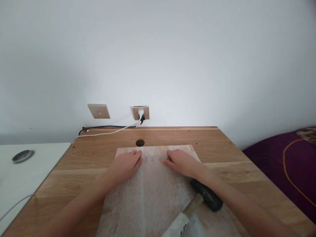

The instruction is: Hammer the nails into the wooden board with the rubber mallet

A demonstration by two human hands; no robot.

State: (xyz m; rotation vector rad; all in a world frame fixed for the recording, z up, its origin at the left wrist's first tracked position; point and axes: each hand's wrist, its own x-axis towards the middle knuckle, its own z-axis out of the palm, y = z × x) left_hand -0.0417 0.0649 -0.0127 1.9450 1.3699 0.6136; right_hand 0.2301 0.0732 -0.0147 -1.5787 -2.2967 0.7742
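A whitish, worn wooden board (pixel 148 200) lies flat before me. My left hand (pixel 128 163) rests near its far left part, fingers closed in a pinch; whatever they hold, if anything, is too small to tell. On the right, my right hand (pixel 180 161) is likewise pinched close to the board, and what is in its fingertips cannot be made out. Between the hands runs a short row of small nail-like points (pixel 152 157) in the board. Below my right forearm lies a hammer (pixel 207 195) with a black head and a pale-wrapped wooden handle, touched by neither hand.
The board lies on a wooden table (pixel 81 164) with a round cable hole (pixel 140 143). White and black cables (pixel 111 132) run along its back edge to a wall socket (pixel 145 113). A white surface (pixel 19 181) adjoins at left; purple fabric (pixel 274 158) lies right.
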